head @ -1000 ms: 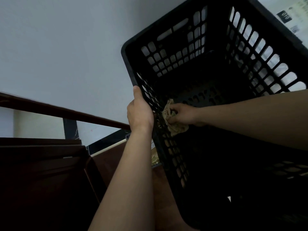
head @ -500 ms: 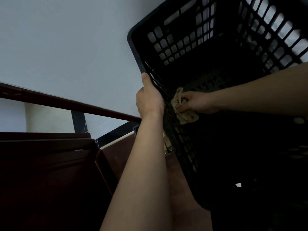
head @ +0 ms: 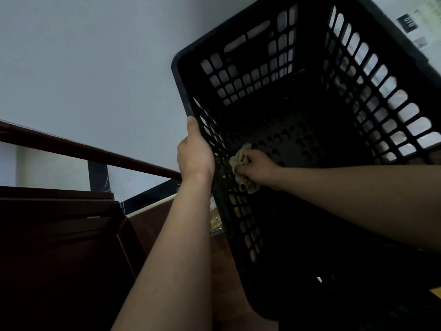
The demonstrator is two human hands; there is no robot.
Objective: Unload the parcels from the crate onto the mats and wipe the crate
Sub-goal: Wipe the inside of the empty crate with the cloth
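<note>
Since 0.5 s ago, my right hand (head: 259, 167) slid the cloth (head: 242, 172) it clutched down the crate (head: 310, 130) wall; my left hand (head: 195, 154) stayed clamped on the rim, wiping underway.

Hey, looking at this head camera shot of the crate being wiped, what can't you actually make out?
- Crate: its right and lower parts run past the picture's edges, and its near inside is too dark to read.
- Cloth: partly bunched inside the right hand, so its full shape is hidden.
- Left hand: fingers wrap behind the crate wall.
- Parcels and mats: only a yellowish scrap shows beside the crate.
</note>
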